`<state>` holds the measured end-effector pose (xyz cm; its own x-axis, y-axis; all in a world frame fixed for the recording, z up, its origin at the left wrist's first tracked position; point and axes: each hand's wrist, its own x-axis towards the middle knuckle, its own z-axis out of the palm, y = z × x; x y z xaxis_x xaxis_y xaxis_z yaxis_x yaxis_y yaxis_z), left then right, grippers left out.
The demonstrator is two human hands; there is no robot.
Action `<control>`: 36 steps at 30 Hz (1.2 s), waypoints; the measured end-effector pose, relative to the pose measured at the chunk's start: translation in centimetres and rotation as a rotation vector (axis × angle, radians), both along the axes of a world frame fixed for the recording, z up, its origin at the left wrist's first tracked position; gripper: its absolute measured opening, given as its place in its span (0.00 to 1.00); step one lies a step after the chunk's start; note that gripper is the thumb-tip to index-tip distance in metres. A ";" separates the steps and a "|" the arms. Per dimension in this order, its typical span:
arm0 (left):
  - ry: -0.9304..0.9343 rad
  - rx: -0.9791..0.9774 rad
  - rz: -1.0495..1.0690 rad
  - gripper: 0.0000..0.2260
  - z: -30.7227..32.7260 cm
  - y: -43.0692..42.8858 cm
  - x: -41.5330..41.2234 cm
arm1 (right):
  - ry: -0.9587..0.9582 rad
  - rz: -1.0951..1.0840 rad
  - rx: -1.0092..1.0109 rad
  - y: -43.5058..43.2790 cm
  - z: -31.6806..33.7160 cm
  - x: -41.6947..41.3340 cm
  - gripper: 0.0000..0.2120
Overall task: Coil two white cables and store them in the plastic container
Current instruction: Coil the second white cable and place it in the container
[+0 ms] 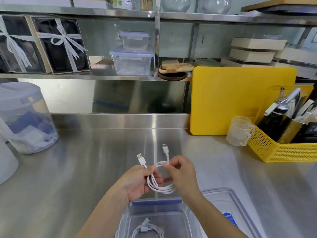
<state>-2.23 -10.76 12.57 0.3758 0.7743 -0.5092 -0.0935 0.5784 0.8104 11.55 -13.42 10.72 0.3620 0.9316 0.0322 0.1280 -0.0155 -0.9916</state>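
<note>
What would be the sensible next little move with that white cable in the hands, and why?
Probably lower the coiled cable straight down into the open plastic container. It already hangs in loops, held by the left hand and right hand, with both plugs sticking up free. The container sits right beneath, lid off beside it, and another coiled cable already lies inside.

White cable [160,185], yellow board [240,100], yellow perforated basket [281,152]
</note>
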 end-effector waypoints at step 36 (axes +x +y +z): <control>0.813 0.526 -0.270 0.05 -3.6 -1.6 0.8 | -0.703 0.255 -0.226 -2.2 -2.0 2.7 0.05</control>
<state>-1.39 -12.38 8.96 0.2625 0.9148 -0.3070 0.6832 0.0485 0.7287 14.30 -15.65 8.72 0.1008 0.9946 -0.0263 0.7518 -0.0935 -0.6528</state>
